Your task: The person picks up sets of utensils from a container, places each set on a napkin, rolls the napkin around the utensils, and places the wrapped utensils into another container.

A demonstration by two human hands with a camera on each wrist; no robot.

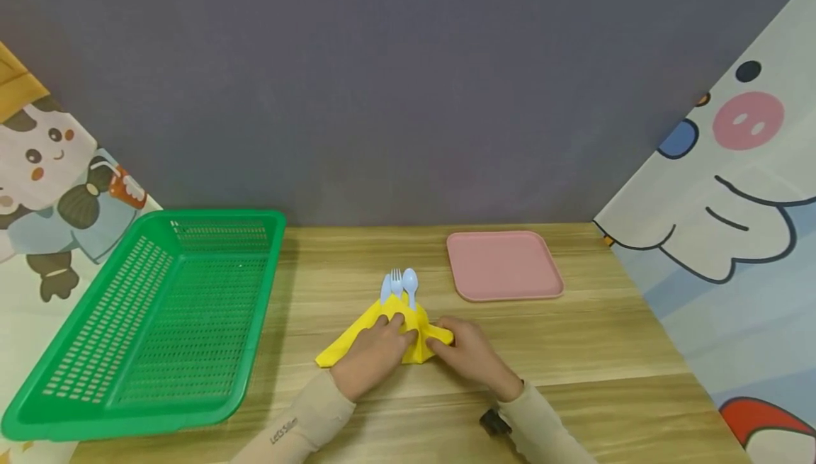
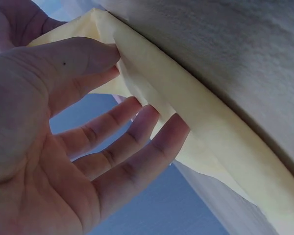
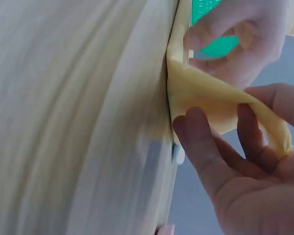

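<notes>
Left hand (image 1: 376,352): fingers apart, tips against the fold, seemingly steadying it!
Right hand (image 1: 468,352): clamped on the right end, likely keeping it taut.
Yellow cloth (image 1: 416,319): mid-tabletop (image 1: 574,379), knife (image 1: 385,288), fork (image 1: 397,283), spoon (image 1: 411,281) poking out.
Room: wood both sides; basket (image 1: 127,427) rim left, tray (image 1: 506,266) edge nearer, far right.

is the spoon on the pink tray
No, the spoon sticks out of the yellow cloth beside the fork, while the pink tray lies apart, to the right.
</notes>
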